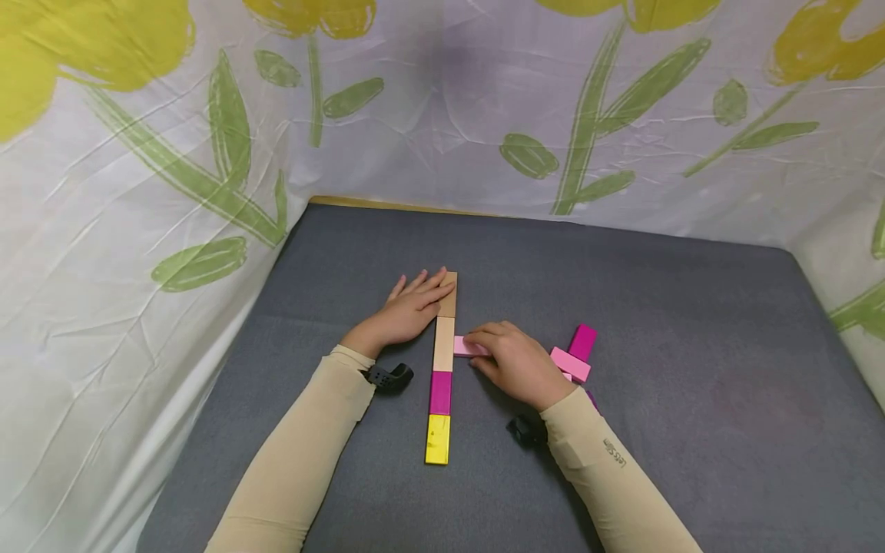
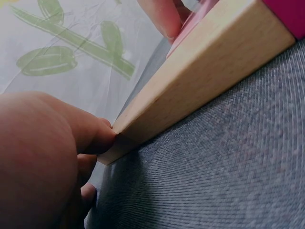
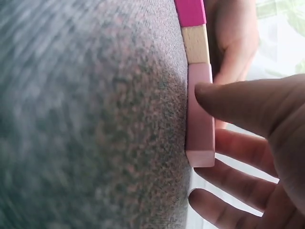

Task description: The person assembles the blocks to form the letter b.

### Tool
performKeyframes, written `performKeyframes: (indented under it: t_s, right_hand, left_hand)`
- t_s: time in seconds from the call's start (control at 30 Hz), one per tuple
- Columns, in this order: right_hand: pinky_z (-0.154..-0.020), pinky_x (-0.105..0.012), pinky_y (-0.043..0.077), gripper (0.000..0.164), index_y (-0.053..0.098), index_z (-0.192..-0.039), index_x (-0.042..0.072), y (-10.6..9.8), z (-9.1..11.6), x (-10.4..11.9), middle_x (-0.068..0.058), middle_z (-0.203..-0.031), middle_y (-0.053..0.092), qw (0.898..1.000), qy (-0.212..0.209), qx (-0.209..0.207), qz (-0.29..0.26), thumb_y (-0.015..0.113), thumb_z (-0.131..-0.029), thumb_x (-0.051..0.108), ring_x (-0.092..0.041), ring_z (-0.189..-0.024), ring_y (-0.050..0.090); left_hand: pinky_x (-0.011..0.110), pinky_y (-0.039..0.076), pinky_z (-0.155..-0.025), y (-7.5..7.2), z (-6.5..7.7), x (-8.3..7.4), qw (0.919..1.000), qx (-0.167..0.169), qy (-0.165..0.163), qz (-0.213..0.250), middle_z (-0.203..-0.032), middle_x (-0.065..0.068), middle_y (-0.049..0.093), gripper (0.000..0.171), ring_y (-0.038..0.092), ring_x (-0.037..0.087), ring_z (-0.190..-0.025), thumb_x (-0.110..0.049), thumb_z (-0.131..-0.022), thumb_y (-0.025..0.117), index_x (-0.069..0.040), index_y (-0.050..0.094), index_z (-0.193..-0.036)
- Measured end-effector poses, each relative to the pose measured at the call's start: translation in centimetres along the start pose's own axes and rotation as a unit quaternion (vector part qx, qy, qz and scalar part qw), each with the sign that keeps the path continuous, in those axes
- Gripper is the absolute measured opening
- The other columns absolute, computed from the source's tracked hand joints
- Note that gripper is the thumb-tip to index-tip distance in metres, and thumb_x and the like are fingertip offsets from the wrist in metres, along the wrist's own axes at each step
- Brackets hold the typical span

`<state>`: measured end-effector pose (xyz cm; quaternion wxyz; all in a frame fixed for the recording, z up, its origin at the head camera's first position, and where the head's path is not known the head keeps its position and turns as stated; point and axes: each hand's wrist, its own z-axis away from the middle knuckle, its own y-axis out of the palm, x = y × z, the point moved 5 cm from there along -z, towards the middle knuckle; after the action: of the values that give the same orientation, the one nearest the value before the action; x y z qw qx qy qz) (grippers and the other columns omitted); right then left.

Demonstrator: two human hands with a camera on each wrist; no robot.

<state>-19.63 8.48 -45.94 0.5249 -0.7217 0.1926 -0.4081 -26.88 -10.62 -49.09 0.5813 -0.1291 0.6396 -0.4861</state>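
Observation:
Four blocks lie end to end in a straight row on the grey cloth: a tan wooden block at the far end, a paler wooden block, a magenta block and a yellow block nearest me. My left hand rests with outstretched fingers against the far tan block. Between the thumb and fingers of my right hand is a light pink block, pinched by its long sides. This pink block lies on the cloth, crosswise to the row, with its end against the paler wooden block.
Right of my right hand lies a loose group of blocks, among them a magenta block and a pink block, partly hidden by the hand and sleeve. A white cloth with painted flowers hangs behind the grey-covered table.

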Motion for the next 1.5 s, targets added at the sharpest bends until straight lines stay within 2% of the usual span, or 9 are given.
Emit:
performKeyframes:
  t_s: [0.2, 0.7, 0.9, 1.23, 1.5]
  right_hand:
    - [-0.105, -0.045, 0.054, 0.035, 0.076, -0.124, 0.008, -0.3, 0.1, -0.3, -0.008, -0.125, 0.073, 1.0, -0.008, -0.01, -0.005, 0.083, -0.093, 0.021, -0.027, -0.118, 0.067]
    - [-0.1, -0.046, 0.056, 0.025, 0.079, -0.116, 0.006, -2.1, 0.8, -0.5, -0.01, -0.116, 0.075, 0.999, -0.012, -0.039, 0.021, 0.078, -0.097, 0.022, -0.028, -0.11, 0.069]
    - [-0.094, -0.046, 0.059, 0.028, 0.078, -0.116, 0.002, -3.3, 1.6, -0.9, -0.012, -0.113, 0.075, 0.998, -0.008, -0.039, 0.041, 0.083, -0.09, 0.012, -0.03, -0.104, 0.07]
    - [-0.096, -0.05, 0.057, 0.037, 0.075, -0.122, -0.003, -4.7, 2.4, -3.2, -0.017, -0.116, 0.074, 0.999, 0.046, -0.002, 0.024, 0.084, -0.087, 0.006, -0.035, -0.11, 0.071]
    - [-0.093, -0.052, 0.057, 0.039, 0.073, -0.123, -0.004, -5.5, 3.3, -5.3, -0.018, -0.117, 0.073, 0.996, 0.089, 0.03, 0.007, 0.083, -0.087, 0.005, -0.035, -0.107, 0.071]
  left_hand:
    - [0.052, -0.009, -0.129, 0.3, -0.1, 0.3, 1.0, -0.002, -0.003, 0.002, -0.176, -0.002, 0.016, 0.052, 0.006, 0.029, -0.164, -0.028, -0.115, 0.038, -0.024, 0.032, -0.166]
    - [0.052, -0.009, -0.129, 0.4, -0.2, 0.0, 1.0, 0.001, -0.004, 0.001, -0.176, -0.003, 0.015, 0.052, 0.006, 0.028, -0.164, -0.028, -0.114, 0.038, -0.025, 0.032, -0.166]
    - [0.052, -0.009, -0.129, 0.4, -0.6, 0.0, 1.0, 0.0, -0.001, -0.001, -0.176, -0.003, 0.015, 0.052, 0.006, 0.028, -0.164, -0.028, -0.114, 0.038, -0.025, 0.032, -0.166]
    - [0.052, -0.009, -0.129, 0.1, -0.4, -0.2, 1.0, -0.003, -0.002, 0.008, -0.176, -0.003, 0.015, 0.053, 0.006, 0.028, -0.164, -0.027, -0.114, 0.04, -0.023, 0.033, -0.166]
    - [0.052, -0.009, -0.129, 0.2, -0.5, -0.1, 1.0, -0.005, -0.003, 0.003, -0.176, -0.003, 0.015, 0.053, 0.006, 0.028, -0.164, -0.026, -0.114, 0.039, -0.023, 0.032, -0.166]
